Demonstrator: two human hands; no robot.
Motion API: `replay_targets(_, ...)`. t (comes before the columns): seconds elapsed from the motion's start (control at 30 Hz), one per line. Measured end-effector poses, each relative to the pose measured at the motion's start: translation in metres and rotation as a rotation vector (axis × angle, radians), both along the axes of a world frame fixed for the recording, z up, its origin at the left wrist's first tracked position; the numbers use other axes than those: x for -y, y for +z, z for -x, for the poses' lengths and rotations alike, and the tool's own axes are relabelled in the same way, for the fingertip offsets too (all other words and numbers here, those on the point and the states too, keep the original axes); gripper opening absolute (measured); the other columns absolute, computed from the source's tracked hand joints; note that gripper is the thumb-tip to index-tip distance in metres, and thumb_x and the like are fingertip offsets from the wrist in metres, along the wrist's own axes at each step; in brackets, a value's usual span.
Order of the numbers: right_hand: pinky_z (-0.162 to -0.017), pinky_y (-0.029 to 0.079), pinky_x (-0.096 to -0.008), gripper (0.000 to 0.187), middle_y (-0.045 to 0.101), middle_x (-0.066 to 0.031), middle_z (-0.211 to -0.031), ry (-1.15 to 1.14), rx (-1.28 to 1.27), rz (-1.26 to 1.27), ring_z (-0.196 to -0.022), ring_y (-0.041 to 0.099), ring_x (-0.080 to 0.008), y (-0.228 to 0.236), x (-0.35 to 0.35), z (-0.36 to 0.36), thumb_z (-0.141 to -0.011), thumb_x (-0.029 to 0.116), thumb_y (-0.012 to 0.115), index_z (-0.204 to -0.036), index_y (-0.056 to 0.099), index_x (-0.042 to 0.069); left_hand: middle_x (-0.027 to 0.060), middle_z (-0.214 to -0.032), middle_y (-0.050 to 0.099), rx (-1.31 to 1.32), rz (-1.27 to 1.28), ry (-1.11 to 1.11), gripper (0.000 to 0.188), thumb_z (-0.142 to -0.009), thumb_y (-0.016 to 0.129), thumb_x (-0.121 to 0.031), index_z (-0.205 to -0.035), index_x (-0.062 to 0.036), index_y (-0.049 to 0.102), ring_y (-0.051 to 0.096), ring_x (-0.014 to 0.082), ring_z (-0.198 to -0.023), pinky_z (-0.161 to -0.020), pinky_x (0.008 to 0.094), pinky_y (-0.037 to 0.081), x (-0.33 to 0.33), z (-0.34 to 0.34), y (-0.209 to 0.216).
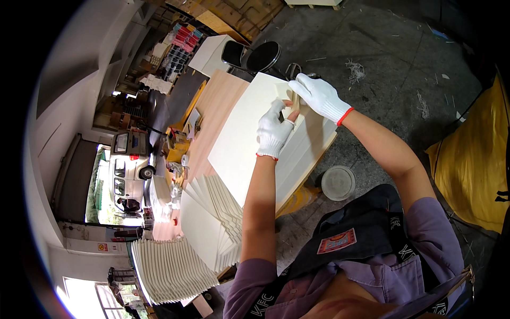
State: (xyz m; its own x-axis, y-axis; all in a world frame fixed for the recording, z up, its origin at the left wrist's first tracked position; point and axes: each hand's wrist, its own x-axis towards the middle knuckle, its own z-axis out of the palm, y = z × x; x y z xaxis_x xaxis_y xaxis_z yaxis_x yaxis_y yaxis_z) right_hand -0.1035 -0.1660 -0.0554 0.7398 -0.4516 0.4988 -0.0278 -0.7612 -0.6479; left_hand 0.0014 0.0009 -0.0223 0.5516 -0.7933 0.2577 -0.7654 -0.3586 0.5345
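Both my hands wear white gloves with red cuffs. A large cream sheet (pixel 239 130) lies across the table, and at its far right end a narrow layered cream flap (pixel 296 100) stands up. My left hand (pixel 273 132) is at the near left side of this flap, its bare thumb and forefinger tips closed against the edge. From the far right, my right hand (pixel 319 98) wraps over the same flap, fingers close together. The undersides of the fingers are hidden, as is the inside of the fold.
Folded cream sheets (pixel 212 212) fan out at left, beside a tall cream stack (pixel 170 268). The wooden table (pixel 215 101) holds a yellow box (pixel 178 145). Around it stand a black stool (pixel 264 56), a white-lidded bucket (pixel 338 183) and a large yellow sack (pixel 470 159).
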Motion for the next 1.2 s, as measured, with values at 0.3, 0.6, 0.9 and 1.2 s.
replay_targets(0.3, -0.075, 0.051, -0.0483, 0.053, 0.068, -0.0182, -0.085, -0.026, -0.001, -0.177, -0.086, 0.068, -0.0405, 0.006, 0.012, 0.010, -0.104, 0.058, 0.048, -0.101, 0.060, 0.007, 0.0166, -0.100, 0.075, 0.041, 0.139, -0.079, 0.034, -0.097, 0.072, -0.021, -0.130, -0.0188, 0.069, 0.072, 0.0284, -0.079, -0.077, 0.0404, 0.057, 0.001, 0.001, 0.000)
replay_targets(0.6, -0.072, 0.055, -0.0459, 0.042, 0.067, -0.0109, -0.082, 0.048, -0.100, 0.544, -0.081, 0.070, -0.0316, 0.012, 0.042, 0.030, -0.101, 0.053, 0.055, -0.097, 0.067, 0.013, 0.0158, -0.103, 0.073, 0.042, 0.081, -0.056, 0.030, -0.106, 0.052, -0.017, -0.132, -0.0159, 0.068, 0.069, 0.0248, -0.092, -0.086, 0.0370, 0.054, -0.001, 0.001, 0.002)
replay_targets(0.9, -0.080, 0.050, -0.0483, 0.050, 0.067, -0.0195, -0.091, 0.110, -0.105, -0.266, -0.091, 0.067, -0.0406, 0.024, 0.013, 0.007, -0.105, 0.053, 0.047, -0.097, 0.059, 0.006, 0.0117, -0.087, 0.071, -0.051, 0.024, -0.035, 0.025, -0.103, 0.059, -0.020, -0.125, -0.0184, 0.070, 0.069, 0.0230, -0.077, -0.077, 0.0365, 0.055, -0.001, 0.003, 0.007)
replay_targets(1.2, -0.076, 0.049, -0.0440, 0.047, 0.063, -0.0151, -0.083, 0.028, 0.013, -0.361, -0.079, 0.065, -0.0331, 0.007, 0.005, 0.006, -0.107, 0.050, 0.048, -0.098, 0.058, 0.005, 0.0062, -0.107, 0.068, -0.099, 0.007, -0.030, 0.040, -0.090, 0.080, -0.014, -0.128, -0.0090, 0.067, 0.059, 0.0138, -0.086, -0.081, 0.0297, 0.051, 0.002, 0.006, 0.004)
